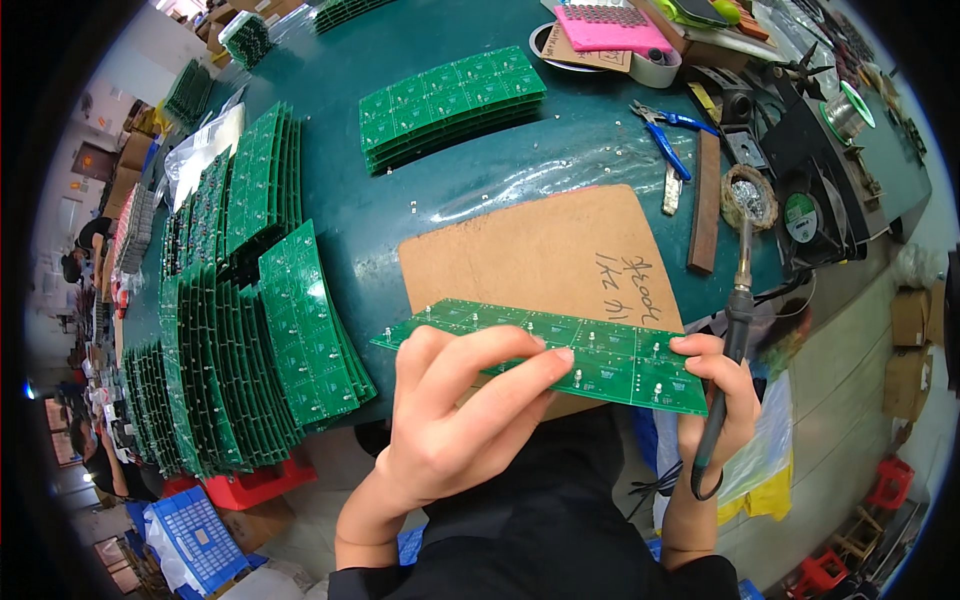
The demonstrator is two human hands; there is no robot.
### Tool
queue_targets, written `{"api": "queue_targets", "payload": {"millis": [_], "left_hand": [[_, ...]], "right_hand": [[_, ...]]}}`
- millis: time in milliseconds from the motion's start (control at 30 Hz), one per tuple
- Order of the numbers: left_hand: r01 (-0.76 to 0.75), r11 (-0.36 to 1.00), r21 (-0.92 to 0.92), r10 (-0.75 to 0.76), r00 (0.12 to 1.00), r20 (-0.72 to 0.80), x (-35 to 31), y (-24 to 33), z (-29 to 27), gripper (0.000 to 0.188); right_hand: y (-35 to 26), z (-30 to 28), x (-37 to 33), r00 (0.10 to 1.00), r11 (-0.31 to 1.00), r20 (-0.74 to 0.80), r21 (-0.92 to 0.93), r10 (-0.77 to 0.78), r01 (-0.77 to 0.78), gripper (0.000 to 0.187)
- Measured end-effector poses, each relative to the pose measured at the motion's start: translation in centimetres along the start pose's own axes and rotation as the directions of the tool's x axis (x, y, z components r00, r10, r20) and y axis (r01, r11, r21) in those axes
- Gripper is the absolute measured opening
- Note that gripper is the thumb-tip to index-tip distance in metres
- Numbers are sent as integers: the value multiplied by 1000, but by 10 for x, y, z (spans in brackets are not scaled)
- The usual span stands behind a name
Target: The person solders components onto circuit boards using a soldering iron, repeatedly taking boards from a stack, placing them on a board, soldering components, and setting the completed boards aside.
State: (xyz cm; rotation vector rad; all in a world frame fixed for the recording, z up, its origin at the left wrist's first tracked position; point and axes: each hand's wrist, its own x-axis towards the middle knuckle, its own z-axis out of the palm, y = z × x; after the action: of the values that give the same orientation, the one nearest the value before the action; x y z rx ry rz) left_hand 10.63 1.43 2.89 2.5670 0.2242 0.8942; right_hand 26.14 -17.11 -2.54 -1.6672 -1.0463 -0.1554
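A green circuit board (610, 350) with small white-tipped components is held tilted above the near part of a brown cardboard sheet (540, 245). My left hand (450, 420) is closed at the board's near edge, two fingertips resting on its face beside a component; its thumb is mostly hidden. At the board's right end, my right hand (725, 395) grips the edge between fingers and a thumb I cannot see. That same hand also carries a soldering iron (738, 315), its handle lying along the fingers. The iron's metal tip points away, at a round tip cleaner (750, 195).
Stacks of green boards (215, 370) crowd the table's left side, and another board stack (450, 100) lies at the back. On the right are blue-handled cutters (665, 140), a brown bar (705, 205), a solder spool (845, 115) and a pink foam block (605, 28).
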Motion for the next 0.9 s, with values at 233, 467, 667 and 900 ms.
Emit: {"api": "queue_targets", "payload": {"millis": [233,467,667,900], "left_hand": [[-17,998,-61,17,1000,13,2,1,9,48],[-23,998,-57,23,1000,-6,2,0,10,40],[-2,999,-43,3,1000,5,1,2,7,41],[36,996,-85,-39,999,-35,-4,0,7,46]], "right_hand": [[1,0,1,1000,1000,2,10,0,0,33],[-1,-1,3,1000,1000,8,-7,7,-7,33],[-6,-2,6,1000,1000,12,-1,-7,7,34],[-13,-3,9,1000,1000,28,5,-1,1,35]]}}
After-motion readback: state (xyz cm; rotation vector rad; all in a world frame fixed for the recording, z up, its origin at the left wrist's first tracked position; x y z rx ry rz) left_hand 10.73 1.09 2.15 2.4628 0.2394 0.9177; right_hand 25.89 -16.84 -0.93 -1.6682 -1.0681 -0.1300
